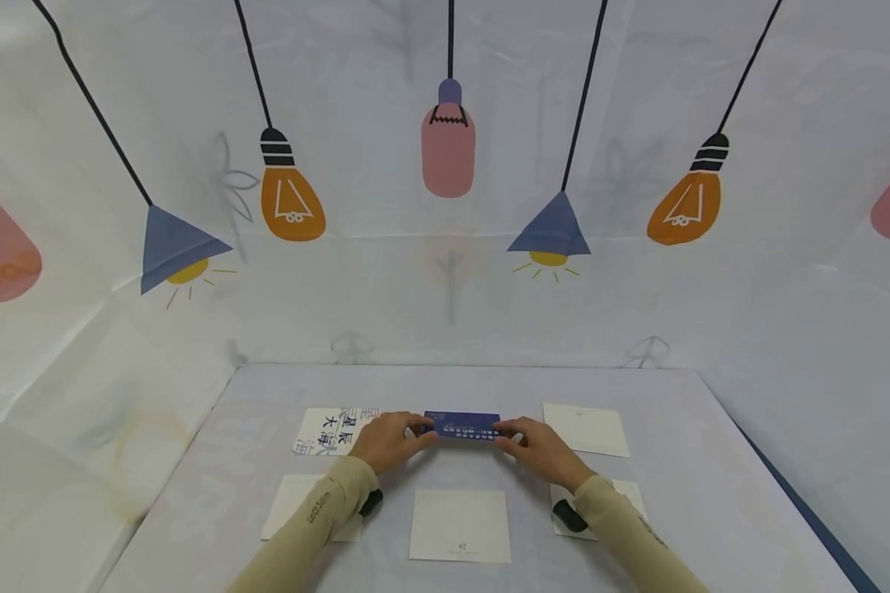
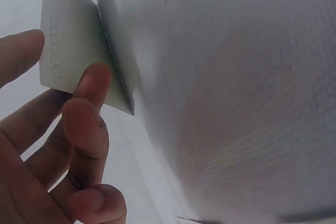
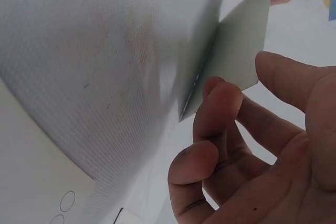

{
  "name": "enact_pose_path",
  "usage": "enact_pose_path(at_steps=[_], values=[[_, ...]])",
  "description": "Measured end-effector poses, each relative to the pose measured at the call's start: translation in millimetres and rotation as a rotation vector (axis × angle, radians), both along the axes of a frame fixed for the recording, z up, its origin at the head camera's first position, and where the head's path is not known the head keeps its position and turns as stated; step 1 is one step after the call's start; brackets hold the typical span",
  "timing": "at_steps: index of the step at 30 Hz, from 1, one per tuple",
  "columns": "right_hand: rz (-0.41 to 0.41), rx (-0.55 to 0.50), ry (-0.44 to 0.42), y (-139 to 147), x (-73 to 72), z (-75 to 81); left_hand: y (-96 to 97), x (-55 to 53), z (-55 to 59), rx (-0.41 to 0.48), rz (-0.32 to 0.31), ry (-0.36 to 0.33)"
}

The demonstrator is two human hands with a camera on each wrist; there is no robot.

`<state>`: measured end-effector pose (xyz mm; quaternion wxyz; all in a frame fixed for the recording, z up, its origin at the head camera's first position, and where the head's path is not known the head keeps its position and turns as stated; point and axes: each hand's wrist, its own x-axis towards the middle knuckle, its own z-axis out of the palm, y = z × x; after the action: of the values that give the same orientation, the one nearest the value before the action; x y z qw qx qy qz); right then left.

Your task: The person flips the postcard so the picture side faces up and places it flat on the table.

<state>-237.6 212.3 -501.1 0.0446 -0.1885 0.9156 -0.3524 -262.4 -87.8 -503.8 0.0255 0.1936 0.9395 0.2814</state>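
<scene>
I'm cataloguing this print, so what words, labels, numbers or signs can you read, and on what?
"星辰大海": upper left card.
"Let's Slim": left sleeve.
Larger blue characters, same card: partly cut off or covered, not fully readable.
Blue card, right sleeve, front card, upper right card: print too small.
Left pink lamp: orange marks, unclear.

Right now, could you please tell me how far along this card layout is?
Looking done: five pale cards lie apart on the table. In hand: a blue card, tilted up, gripped by the left hand and right hand. Remaining, probably: laying it flat between the far two.
</scene>
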Motion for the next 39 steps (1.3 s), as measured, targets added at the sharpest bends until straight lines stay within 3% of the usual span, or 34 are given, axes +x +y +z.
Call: enact_pose_path(at_steps=[4, 9, 19, 32, 39], values=[[0.004, 0.03, 0.014, -0.3, -1.6, -1.4, 1.3, 0.4, 0.0, -0.024, -0.024, -0.031], [-0.015, 0.059, -0.028, -1.7, -3.5, -6.3, 2.9, 3.2, 0.9, -0.063, -0.056, -0.044], [-0.013, 0.1, -0.057, -4.1, -2.7, -9.4, 4.8, 1.9, -5.2, -0.084, -0.029, -0.089], [0.031, 0.084, -0.021, -1.3, -3.3, -9.0, 5.1, 1.3, -3.1, -0.086, -0.027, -0.075], [-0.042, 0.032, 0.002, 9.1, 1.6, -2.9, 15.1, -2.5, -2.8, -0.044, -0.041, -0.021]])
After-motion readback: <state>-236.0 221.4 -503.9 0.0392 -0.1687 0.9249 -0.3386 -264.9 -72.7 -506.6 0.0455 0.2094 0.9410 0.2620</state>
